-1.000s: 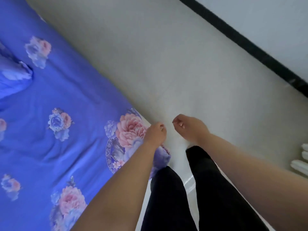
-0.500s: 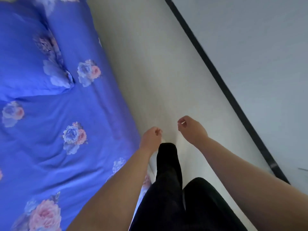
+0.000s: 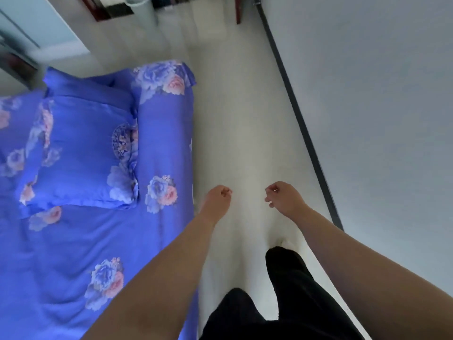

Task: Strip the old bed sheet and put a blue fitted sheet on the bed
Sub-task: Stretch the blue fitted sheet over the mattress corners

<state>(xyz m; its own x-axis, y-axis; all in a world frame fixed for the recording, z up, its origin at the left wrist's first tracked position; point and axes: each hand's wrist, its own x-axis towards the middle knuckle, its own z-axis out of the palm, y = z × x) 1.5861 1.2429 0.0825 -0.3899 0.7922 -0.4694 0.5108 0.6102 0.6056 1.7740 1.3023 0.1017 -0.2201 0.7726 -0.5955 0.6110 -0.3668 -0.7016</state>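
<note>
Person standing on pale floor (image 3: 245,143) beside bed, both hands free.
Bed with blue floral sheet (image 3: 85,241) fills the 7 to 10 o'clock area, sheet lying flat over the mattress top and side; matching pillow (image 3: 83,153) sits on it at 10 o'clock. Black-trousered legs (image 3: 286,290) at 5 o'clock. Left hand (image 3: 218,197) near centre, just beside the bed edge, fingers curled, holding nothing. Right hand (image 3: 284,196) at 3 o'clock of it, fingers loosely curled, holding nothing.
</note>
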